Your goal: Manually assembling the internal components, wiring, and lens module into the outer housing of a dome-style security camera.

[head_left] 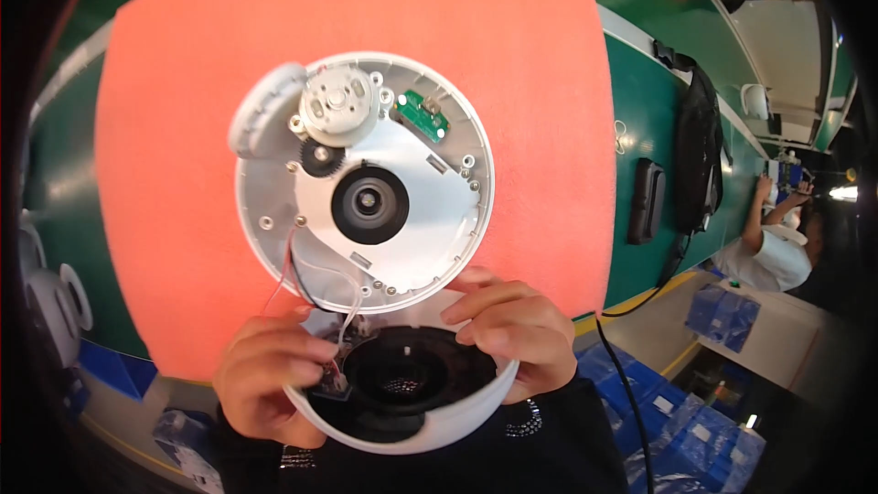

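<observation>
Both hands are clamped on the white dome housing at the near edge, the left hand wrapped round its left rim and the right hand pinching its far right rim, though the fingertips tucked inside are hard to make out. Hinged open just beyond it stands the round white inner plate with its silver motor, black gear, green circuit board and dark central lens. Thin wires run down into the housing, their ends lost behind the left thumb, over the orange mat.

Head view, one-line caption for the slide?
Both hands, left and right, hold a white domed shell below its wired motor plate.
</observation>
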`<action>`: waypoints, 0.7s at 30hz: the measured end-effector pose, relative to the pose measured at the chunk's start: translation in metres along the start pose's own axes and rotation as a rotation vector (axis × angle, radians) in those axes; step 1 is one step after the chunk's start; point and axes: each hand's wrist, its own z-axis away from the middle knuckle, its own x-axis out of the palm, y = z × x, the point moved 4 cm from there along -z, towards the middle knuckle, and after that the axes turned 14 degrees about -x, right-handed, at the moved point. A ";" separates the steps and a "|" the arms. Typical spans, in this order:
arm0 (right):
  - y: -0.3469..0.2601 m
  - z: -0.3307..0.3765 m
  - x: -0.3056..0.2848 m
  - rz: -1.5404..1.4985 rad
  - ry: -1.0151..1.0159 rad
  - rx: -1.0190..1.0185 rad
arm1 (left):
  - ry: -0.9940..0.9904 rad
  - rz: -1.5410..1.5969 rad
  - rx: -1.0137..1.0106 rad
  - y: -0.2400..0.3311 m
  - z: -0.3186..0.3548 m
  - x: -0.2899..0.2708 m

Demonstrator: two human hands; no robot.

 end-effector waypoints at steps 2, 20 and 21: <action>0.000 -0.009 0.009 -0.217 -0.007 0.055 | 0.154 0.101 -0.193 0.001 0.009 -0.001; -0.009 -0.018 0.006 -0.319 -0.063 0.236 | 0.191 0.147 -0.191 -0.014 0.007 -0.002; -0.009 -0.019 0.007 -0.318 -0.079 0.250 | 0.198 0.144 -0.213 -0.015 0.009 -0.003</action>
